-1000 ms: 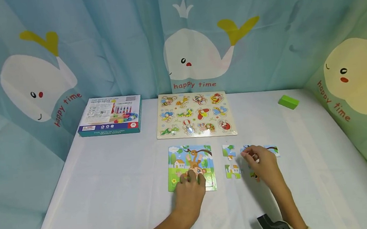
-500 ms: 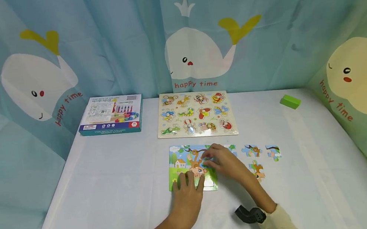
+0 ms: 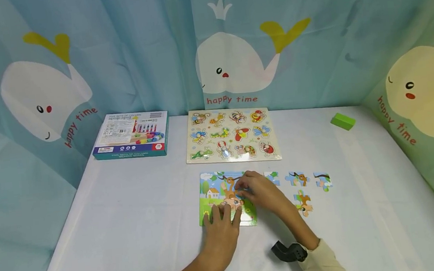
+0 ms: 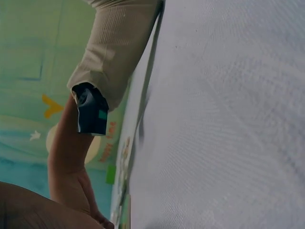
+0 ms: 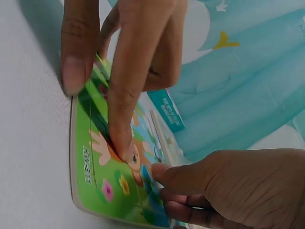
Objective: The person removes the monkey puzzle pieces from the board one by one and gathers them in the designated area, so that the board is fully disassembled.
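Observation:
A small picture puzzle board [image 3: 207, 207] with a monkey, house and tree lies on the white table. My left hand [image 3: 221, 239] rests on its lower half. In the right wrist view the left index finger [image 5: 121, 121] presses the monkey's face, with the thumb at the board's edge. My right hand [image 3: 262, 192] is over the board's right side, pinching a bluish puzzle piece [image 5: 148, 180] against the picture; its shape is mostly hidden. Right of that hand lie a leaf piece [image 3: 272, 177], a branch piece [image 3: 323, 180] and two monkey pieces [image 3: 303, 203].
Behind the board lies a wooden insect peg puzzle [image 3: 230, 130]. A boxed bead set [image 3: 131, 138] is at the back left, a green block [image 3: 343, 121] at the back right. Curtains with whales enclose the table's back and sides.
My right hand has moved left from the loose pieces onto the board's right side, then shifted slightly further left. The left hand stays on the board, its fingers spread wider.

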